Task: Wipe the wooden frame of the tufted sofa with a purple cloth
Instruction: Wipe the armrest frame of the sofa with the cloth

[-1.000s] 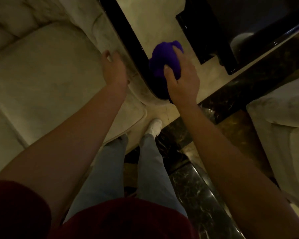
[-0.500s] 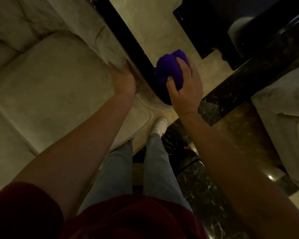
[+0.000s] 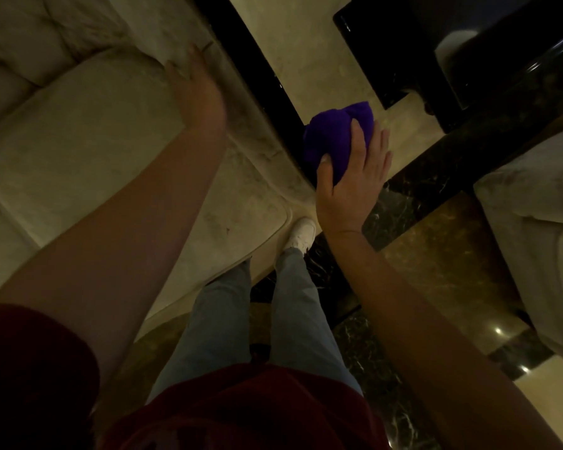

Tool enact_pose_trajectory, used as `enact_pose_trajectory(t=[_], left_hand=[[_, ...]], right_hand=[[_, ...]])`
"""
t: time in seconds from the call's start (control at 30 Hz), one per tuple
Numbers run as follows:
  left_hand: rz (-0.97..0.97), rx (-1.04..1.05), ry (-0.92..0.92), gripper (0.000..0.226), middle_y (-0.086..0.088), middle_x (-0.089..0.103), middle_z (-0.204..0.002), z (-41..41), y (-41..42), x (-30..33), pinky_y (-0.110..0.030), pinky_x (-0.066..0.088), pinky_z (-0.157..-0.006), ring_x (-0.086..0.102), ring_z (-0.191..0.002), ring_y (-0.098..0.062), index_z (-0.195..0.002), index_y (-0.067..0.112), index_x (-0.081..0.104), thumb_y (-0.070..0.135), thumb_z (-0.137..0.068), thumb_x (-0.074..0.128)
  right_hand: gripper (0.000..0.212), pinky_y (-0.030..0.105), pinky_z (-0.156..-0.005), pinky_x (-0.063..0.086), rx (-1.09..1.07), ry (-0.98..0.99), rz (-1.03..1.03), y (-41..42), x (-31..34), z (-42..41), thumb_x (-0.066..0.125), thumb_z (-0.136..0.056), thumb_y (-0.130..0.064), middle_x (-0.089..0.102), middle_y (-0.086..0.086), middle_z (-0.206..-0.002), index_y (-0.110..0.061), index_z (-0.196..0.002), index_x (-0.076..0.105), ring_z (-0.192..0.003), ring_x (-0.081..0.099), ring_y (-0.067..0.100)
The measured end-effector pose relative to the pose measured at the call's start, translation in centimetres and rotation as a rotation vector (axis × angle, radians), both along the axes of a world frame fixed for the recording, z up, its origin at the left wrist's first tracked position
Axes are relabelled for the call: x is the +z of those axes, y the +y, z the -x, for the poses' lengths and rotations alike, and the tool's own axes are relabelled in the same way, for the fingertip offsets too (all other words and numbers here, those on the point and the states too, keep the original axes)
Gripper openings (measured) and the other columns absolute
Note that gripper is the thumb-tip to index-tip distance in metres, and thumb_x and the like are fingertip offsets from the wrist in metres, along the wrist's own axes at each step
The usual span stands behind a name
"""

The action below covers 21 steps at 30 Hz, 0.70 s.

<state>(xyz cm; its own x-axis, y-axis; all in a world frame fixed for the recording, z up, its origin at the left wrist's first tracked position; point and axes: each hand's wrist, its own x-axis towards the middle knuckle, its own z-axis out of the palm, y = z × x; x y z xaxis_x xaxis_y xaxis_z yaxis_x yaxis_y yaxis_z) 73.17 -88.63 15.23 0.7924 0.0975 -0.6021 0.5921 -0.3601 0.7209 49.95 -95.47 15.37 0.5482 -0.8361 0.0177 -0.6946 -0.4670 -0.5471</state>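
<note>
A cream tufted sofa fills the left of the view, with a glossy dark wooden frame running along the outer side of its armrest. My right hand presses a bunched purple cloth against the lower end of that frame, thumb and fingers spread over the cloth. My left hand rests flat on top of the padded armrest, fingers apart and blurred, holding nothing.
Below me are my jeans-clad legs and a white shoe on a dark marble floor band. A second cream seat stands at the right. A dark glossy table stands on pale floor beyond the frame.
My left hand has slid further along the armrest top, away from me. My right hand with the cloth has stayed at the lower end of the frame while the camera shifted.
</note>
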Motion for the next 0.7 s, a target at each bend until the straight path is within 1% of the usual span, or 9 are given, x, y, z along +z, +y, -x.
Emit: enact_pose_trajectory(t=[0.03,0.1,0.2,0.23,0.27,0.37,0.47,0.63,0.7], left_hand=[[-0.002,-0.028,0.037,0.066,-0.008,0.029,-0.168,-0.2,0.2,-0.1,-0.047,0.033,-0.122,0.035,-0.151,-0.026,-0.163,0.016,0.020,0.047,-0.108,0.040],[-0.003,-0.084,0.085,0.065,-0.007,0.035,-0.165,0.2,0.6,-0.4,-0.050,0.039,-0.118,0.041,-0.147,-0.027,-0.161,0.017,0.026,0.051,-0.107,0.037],[0.017,-0.156,0.209,0.068,-0.002,0.044,-0.159,1.7,1.1,-0.2,-0.052,0.055,-0.099,0.052,-0.132,-0.025,-0.157,0.024,0.036,0.065,-0.103,0.029],[0.030,-0.160,0.239,0.070,-0.002,0.044,-0.159,1.9,1.2,-0.3,-0.051,0.057,-0.093,0.053,-0.128,-0.025,-0.157,0.025,0.035,0.068,-0.102,0.027],[0.041,-0.165,0.256,0.072,-0.001,0.043,-0.159,2.2,1.3,-0.3,-0.051,0.057,-0.091,0.052,-0.129,-0.026,-0.158,0.026,0.034,0.070,-0.101,0.026],[0.040,-0.174,0.282,0.079,-0.002,0.039,-0.163,1.8,1.5,-0.5,-0.055,0.057,-0.094,0.048,-0.139,-0.029,-0.161,0.026,0.029,0.073,-0.099,0.025],[0.021,-0.209,0.297,0.079,-0.003,0.040,-0.163,1.3,1.8,-0.4,-0.056,0.058,-0.093,0.048,-0.140,-0.029,-0.160,0.027,0.031,0.075,-0.097,0.025],[0.053,-0.230,0.329,0.080,-0.002,0.043,-0.162,0.6,2.2,-0.5,-0.059,0.055,-0.098,0.048,-0.141,-0.029,-0.159,0.028,0.033,0.077,-0.096,0.027],[0.057,-0.227,0.352,0.079,-0.003,0.041,-0.163,0.7,2.0,-0.4,-0.061,0.053,-0.101,0.047,-0.142,-0.031,-0.160,0.027,0.032,0.076,-0.097,0.026]], right_hand=[[0.061,0.058,-0.129,0.015,0.000,0.003,-0.001,0.2,0.0,-0.1,0.053,-0.101,-0.036,0.036,0.024,-0.164,-0.008,-0.154,0.045,-0.156,0.025,0.043],[0.060,0.058,-0.129,0.014,0.002,0.023,0.006,0.6,0.0,-0.4,0.055,-0.101,-0.034,0.037,0.024,-0.164,-0.008,-0.154,0.045,-0.156,0.025,0.043],[0.060,0.059,-0.128,0.017,0.030,0.041,0.018,1.9,0.2,-1.5,0.059,-0.100,-0.029,0.039,0.023,-0.163,-0.006,-0.154,0.045,-0.155,0.028,0.043],[0.060,0.059,-0.128,0.017,0.032,0.029,0.004,2.5,0.3,-2.2,0.058,-0.101,-0.029,0.039,0.023,-0.162,-0.005,-0.154,0.044,-0.154,0.029,0.042],[0.061,0.058,-0.128,0.017,0.022,0.007,-0.020,3.1,0.5,-2.6,0.056,-0.102,-0.031,0.040,0.023,-0.162,-0.004,-0.154,0.043,-0.154,0.030,0.041],[0.064,0.057,-0.127,0.020,-0.046,-0.088,-0.112,4.2,1.1,-5.2,0.048,-0.102,-0.036,0.040,0.024,-0.162,-0.001,-0.155,0.039,-0.154,0.031,0.039],[0.066,0.061,-0.120,0.030,-0.073,-0.178,-0.150,4.4,1.5,-8.2,0.050,-0.101,-0.037,0.040,0.028,-0.160,0.002,-0.154,0.039,-0.150,0.036,0.042],[0.069,0.062,-0.114,0.037,-0.003,-0.186,-0.050,2.9,2.0,-12.4,0.051,-0.097,-0.041,0.045,0.029,-0.155,0.002,-0.151,0.045,-0.144,0.043,0.044],[0.070,0.060,-0.113,0.040,0.027,-0.176,-0.012,2.0,2.3,-13.4,0.051,-0.096,-0.044,0.048,0.028,-0.153,0.000,-0.151,0.046,-0.141,0.047,0.043]])
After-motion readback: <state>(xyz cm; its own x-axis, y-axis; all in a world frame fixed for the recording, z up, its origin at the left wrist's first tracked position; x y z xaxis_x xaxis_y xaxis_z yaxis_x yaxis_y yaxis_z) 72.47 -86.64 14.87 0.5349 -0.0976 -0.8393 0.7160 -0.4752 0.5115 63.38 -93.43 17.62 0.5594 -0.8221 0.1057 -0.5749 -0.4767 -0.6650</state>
